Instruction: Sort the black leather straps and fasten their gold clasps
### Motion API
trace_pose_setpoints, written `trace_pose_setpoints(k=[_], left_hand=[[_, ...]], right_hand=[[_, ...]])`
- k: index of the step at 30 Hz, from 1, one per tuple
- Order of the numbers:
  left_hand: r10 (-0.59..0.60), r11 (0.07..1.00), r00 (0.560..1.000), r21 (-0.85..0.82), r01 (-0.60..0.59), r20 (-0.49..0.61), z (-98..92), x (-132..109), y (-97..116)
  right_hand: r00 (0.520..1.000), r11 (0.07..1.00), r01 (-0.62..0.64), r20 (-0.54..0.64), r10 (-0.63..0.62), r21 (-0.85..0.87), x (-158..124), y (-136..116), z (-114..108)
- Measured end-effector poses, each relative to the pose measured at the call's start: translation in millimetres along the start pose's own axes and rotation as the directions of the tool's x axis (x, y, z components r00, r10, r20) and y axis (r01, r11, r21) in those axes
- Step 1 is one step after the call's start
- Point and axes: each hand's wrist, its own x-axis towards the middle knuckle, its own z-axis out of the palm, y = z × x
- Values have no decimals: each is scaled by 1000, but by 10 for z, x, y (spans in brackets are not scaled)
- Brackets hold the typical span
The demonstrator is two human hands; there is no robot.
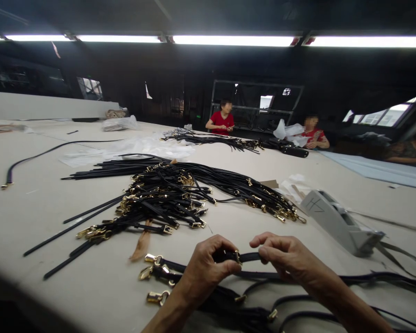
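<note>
My left hand pinches a black strap at its gold buckle, thumb below and fingers above. To the right, my right hand grips the same black strap between thumb and fingers, so a short piece spans the gap. Beneath both hands lie several more black straps, with gold snap hooks at their left ends. Parts of these straps are hidden by my hands and forearms.
A heap of black straps with gold hardware covers the table's middle. A grey tape dispenser stands at right. Clear plastic lies behind the heap. Two people in red shirts are across the table, near another strap pile.
</note>
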Motion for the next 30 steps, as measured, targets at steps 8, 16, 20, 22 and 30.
trace_pose_setpoints(k=[8,16,20,22,30], left_hand=[[7,1000,1000,6,-7,-1,22,-5,-43],[10,999,1000,39,-10,-13,38,-9,-64],[-67,994,997,-89,71,45,26,13,-70],[-80,990,995,-109,86,54,21,19,-73],[-76,996,994,-42,79,79,-13,17,-115]], right_hand=[[1000,995,13,-4,-13,-100,46,46,-5],[986,966,168,51,-161,-196,147,62,223],[988,959,154,27,-152,-237,126,-19,158],[989,961,150,41,-145,-231,130,-21,162],[975,912,204,-11,-222,-356,140,5,322]])
